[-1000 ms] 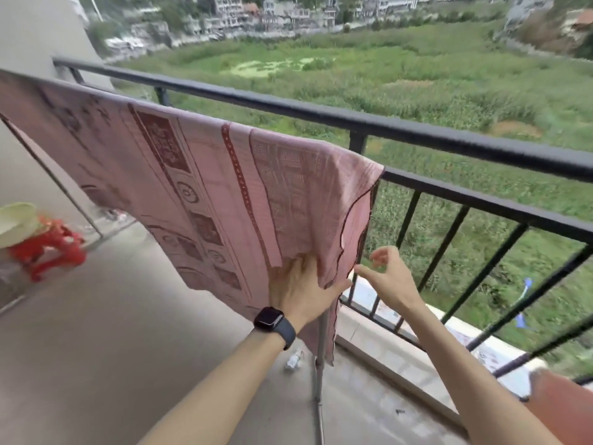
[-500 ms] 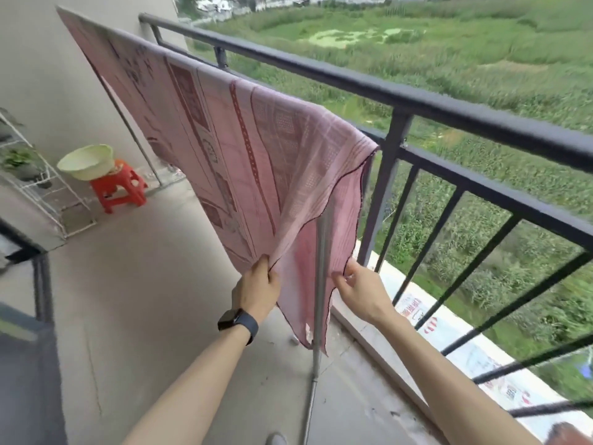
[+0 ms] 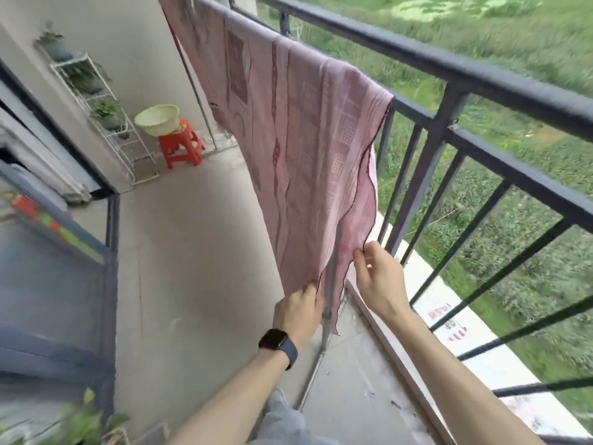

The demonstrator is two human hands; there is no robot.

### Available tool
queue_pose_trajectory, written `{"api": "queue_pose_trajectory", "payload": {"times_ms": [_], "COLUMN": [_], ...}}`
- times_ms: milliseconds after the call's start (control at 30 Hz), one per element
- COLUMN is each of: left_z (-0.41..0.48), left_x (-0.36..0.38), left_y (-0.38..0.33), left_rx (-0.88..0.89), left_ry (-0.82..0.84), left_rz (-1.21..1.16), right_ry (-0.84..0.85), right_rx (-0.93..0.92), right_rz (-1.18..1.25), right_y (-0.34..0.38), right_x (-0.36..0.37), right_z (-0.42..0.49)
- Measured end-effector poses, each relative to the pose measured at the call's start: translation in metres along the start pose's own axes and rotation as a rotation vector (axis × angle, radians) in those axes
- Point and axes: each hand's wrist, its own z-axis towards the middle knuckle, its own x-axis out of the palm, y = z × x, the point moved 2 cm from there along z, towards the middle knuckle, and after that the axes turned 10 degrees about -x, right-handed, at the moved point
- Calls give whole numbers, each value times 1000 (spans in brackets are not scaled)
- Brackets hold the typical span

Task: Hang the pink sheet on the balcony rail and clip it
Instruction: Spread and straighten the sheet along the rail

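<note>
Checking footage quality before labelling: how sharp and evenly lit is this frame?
Head view: soft daylight, no glare; motion blur smears the green field and lower-left corner; wide-angle distortion bows the dark metal railing; the pink patterned sheet stays fairly readable.

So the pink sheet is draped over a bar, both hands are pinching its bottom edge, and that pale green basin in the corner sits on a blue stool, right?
Almost. In the head view the stool under the basin is red, not blue. The rest holds: the pink sheet is draped over a bar, and the left hand and right hand pinch its bottom edge.
</note>
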Motion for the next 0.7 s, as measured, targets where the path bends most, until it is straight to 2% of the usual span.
{"api": "queue_pose_trajectory", "payload": {"times_ms": [100,233,333,400,467,600,700], "left_z": [-9,-3,12,25,40,76,99], "left_x": [16,21,3,-19,-54,-147,-198], "left_y": [-6,-28,-44,-43,-44,-75,-110], "left_rx": [20,90,108,45,96,407,612], "left_ry": [137,274,268,168,-57,-577,-714], "left_rz": [48,28,-107,-220,-266,-365,-206], "right_ry": [-28,144,156,150,108,27,-48], "right_rx": [-39,65,51,50,13,-104,-135], "right_rz": [-2,-35,40,64,87,117,136], "right_y": [3,-15,-8,-3,11,47,61], "right_x": [-16,-24,-35,-45,-55,-66,-61], "right_z": [8,10,15,23,34,59,61]}}
